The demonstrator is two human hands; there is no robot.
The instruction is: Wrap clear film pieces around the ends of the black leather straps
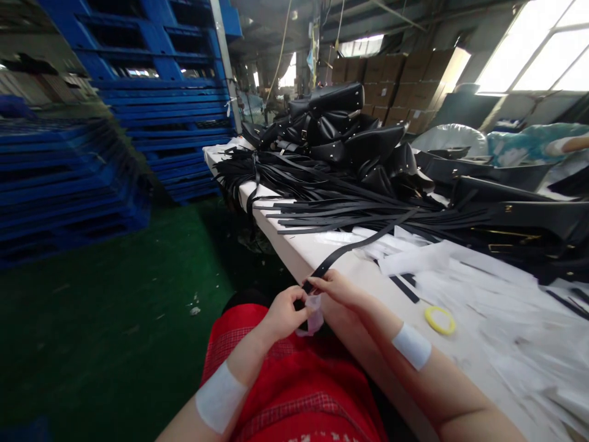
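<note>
At the near edge of the table, my left hand (286,314) is closed, its fingertips pinching the end zone of a black strap (346,248). My right hand (335,288) grips the same strap just beside it, thumb and fingers pressed together. From there the strap curves up and back across the table to a pile of black straps (313,184). A thin translucent whitish piece (315,318) hangs at my fingertips; its attachment is hidden. The strap's very end is partly covered by my fingers.
Black leather-like bags (340,129) are heaped behind the straps. White sheets (460,270) and a yellow tape roll (440,320) lie on the white table (294,248) to the right. Blue pallets (170,123) are stacked at left; cartons (405,80) stand behind. Another person's arm (573,144) shows at far right.
</note>
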